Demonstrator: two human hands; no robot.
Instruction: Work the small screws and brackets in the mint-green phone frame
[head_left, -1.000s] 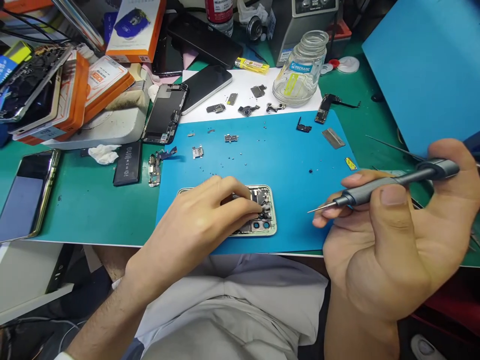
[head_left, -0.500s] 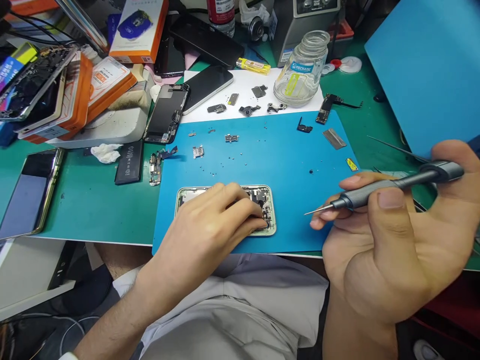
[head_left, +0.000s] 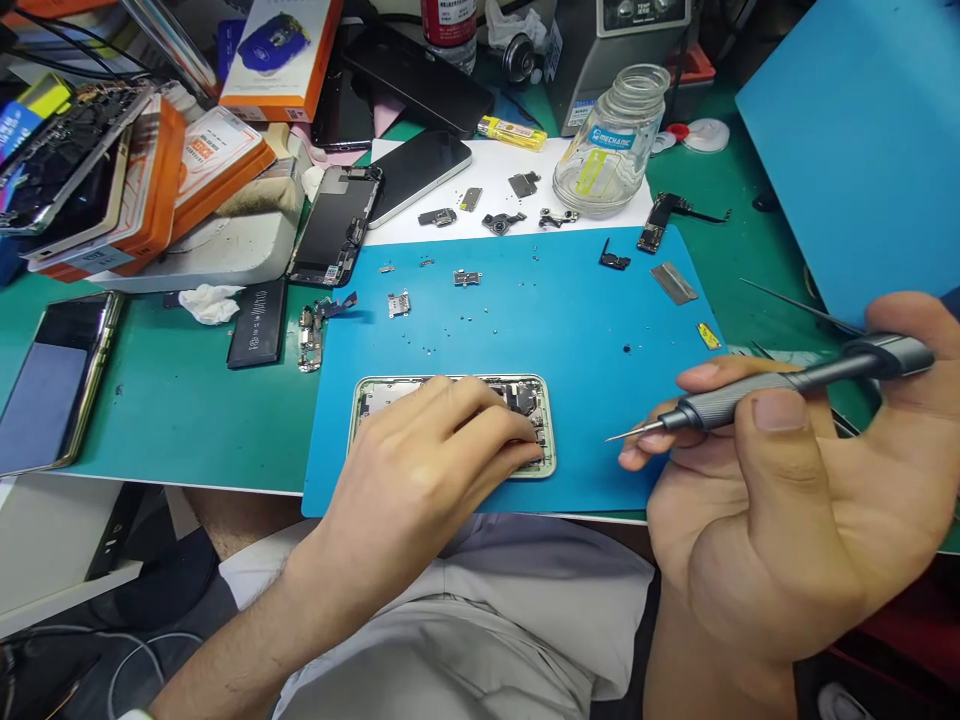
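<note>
Left hand (head_left: 427,460) down over the opened phone housing (head_left: 550,430), thumb and fingers drawn close together at its right end! I can't tell whether they pinch anything; my own knuckles hide the spot. Right hand (head_left: 810,500), palm up and well apart from the housing, has a slim screwdriver (head_left: 720,405) in its grip, tip pointing left, touching nothing.

And the housing lies flat on the blue mat (head_left: 592,340), right under my left hand. How far along are we? Plenty is out, by the look of it: just beyond the left hand, tiny screws (head_left: 486,310) are scattered, with a small metal bracket (head_left: 467,278) behind them. Farther up and left sits a dark screen panel (head_left: 337,225), and on the desk (head_left: 187,420), a black battery-like block (head_left: 257,325). Beyond my right hand, a flat metal strip (head_left: 673,283) and a yellow piece (head_left: 708,336) rest by the mat's edge.

But it's not bare inside! Dark parts (head_left: 525,398) sit in the housing's right end, beside my fingertips; the middle is covered by my hand.
</note>
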